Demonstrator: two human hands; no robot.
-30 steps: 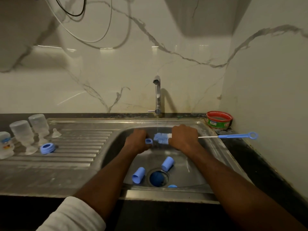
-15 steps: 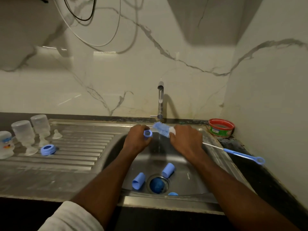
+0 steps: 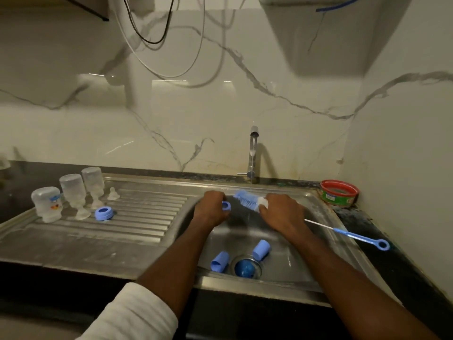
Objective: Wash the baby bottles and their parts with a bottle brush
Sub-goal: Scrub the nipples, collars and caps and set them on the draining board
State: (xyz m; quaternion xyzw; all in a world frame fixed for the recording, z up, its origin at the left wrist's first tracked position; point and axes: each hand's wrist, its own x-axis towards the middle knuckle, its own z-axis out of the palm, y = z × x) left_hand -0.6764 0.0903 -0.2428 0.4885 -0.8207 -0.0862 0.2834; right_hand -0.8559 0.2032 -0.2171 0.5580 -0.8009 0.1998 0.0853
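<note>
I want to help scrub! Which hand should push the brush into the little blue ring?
Probably the right hand: it already holds the bottle brush near its bristles, aimed at the blue ring, which the left hand holds.

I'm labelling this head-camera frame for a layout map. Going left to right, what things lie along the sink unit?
Printed bottle → two upturned clear bottles → blue ring → left hand → bottle brush → right hand → red-rimmed tub → brush's handle loop.
</note>
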